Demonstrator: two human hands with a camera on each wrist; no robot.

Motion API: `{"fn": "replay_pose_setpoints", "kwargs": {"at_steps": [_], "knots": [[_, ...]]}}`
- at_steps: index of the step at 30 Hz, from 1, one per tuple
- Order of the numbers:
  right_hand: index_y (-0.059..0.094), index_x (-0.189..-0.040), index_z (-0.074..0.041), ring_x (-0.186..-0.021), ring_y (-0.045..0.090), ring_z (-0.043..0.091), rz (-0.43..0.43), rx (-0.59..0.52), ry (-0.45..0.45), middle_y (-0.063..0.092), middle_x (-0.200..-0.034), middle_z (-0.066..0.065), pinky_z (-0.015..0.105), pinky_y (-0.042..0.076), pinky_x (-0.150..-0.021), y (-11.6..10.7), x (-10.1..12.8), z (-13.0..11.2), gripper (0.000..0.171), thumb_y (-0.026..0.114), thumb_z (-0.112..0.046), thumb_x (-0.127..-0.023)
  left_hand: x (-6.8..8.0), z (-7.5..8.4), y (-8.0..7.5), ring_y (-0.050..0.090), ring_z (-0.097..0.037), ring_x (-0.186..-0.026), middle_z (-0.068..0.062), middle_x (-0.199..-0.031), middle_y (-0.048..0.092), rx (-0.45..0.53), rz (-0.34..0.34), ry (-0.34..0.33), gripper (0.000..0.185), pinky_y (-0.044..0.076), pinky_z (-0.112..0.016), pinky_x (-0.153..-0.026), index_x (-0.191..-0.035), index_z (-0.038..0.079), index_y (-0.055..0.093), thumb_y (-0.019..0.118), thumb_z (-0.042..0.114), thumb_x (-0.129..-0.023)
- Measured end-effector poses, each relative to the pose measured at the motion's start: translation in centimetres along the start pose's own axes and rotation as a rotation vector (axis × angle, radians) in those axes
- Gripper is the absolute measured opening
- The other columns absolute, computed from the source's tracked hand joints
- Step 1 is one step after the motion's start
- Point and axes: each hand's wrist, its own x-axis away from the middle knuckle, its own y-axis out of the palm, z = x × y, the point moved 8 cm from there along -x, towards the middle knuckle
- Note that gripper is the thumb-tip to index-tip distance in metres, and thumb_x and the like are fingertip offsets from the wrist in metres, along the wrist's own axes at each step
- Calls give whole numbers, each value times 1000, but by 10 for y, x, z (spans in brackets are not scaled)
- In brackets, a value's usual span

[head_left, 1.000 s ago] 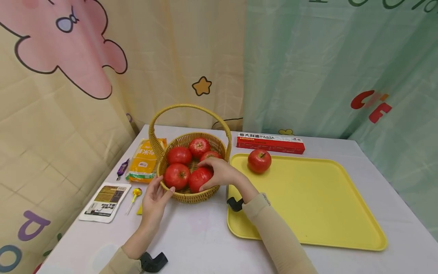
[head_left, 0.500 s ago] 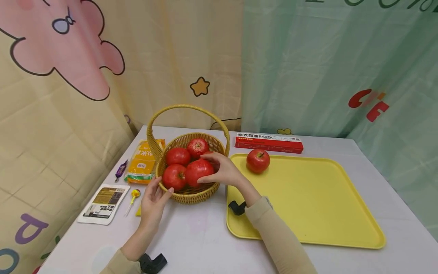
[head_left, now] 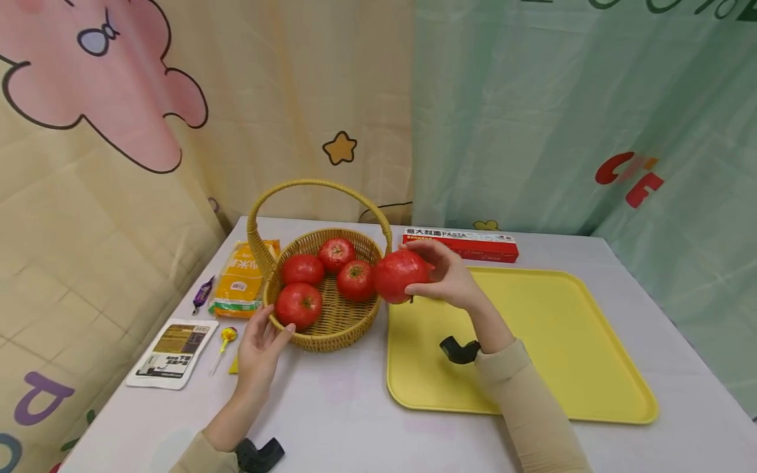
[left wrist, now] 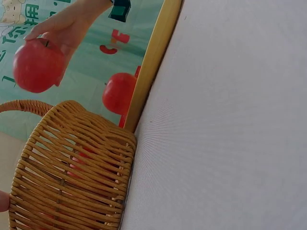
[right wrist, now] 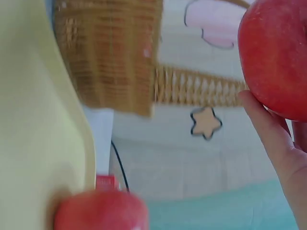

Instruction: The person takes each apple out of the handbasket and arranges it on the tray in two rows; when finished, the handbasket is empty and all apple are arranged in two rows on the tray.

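Observation:
In the head view my right hand [head_left: 440,276] holds a red apple [head_left: 399,276] between thumb and fingers, raised near the basket's right rim and the tray's left edge. My left hand [head_left: 260,341] grips the near-left rim of the wicker basket [head_left: 331,341], with the thumb at the front. Several apples [head_left: 299,305] lie in the basket. Another apple [left wrist: 119,93] shows beyond the basket in the left wrist view, and in the right wrist view this apple [right wrist: 100,211] sits by the tray edge. The held apple and right hand hide it in the head view.
The yellow tray [head_left: 550,355] lies on the right, with a red pasta box [head_left: 485,248] behind it. Left of the basket are an orange bag [head_left: 239,282], a purple-wrapped candy [head_left: 204,294], a lollipop [head_left: 227,336] and a white packet [head_left: 173,353]. The tall basket handle [head_left: 319,182] arches up.
My right hand has lifted one apple out of the basket and carried it right, over the rim toward the tray. My left hand stays at the basket rim. The view shifts slightly.

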Motion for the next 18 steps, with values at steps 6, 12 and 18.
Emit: {"fn": "replay_pose_setpoints", "kwargs": {"at_steps": [6, 12, 18], "knots": [[45, -131, -2, -116, 45, 24, 161, 29, 53, 50, -128, 3, 31, 56, -82, -65, 24, 5, 61, 73, 4, -76, 0, 1, 0, 24, -18, -139, -1, -155, 12, -2, -2, 19, 61, 33, -24, -105, -142, 3, 35, 65, 12, -89], [44, -136, -5, -113, 44, 20, 339, 97, 146, 49, -126, 1, 22, 55, -78, -123, 49, 27, 58, 69, -4, -84, 0, 1, -1, 24, -19, -139, -3, -155, 13, 14, 5, 41, 60, 32, -25, -106, -140, 2, 36, 65, 9, -89], [39, -144, -17, -119, 38, 24, 505, 240, 344, 40, -137, 10, 15, 51, -79, -162, 70, 55, 66, 69, -25, -86, -1, 1, 1, 22, -20, -139, -2, -156, 11, 11, 0, 48, 61, 30, -28, -108, -141, 1, 34, 65, 9, -89]]}}
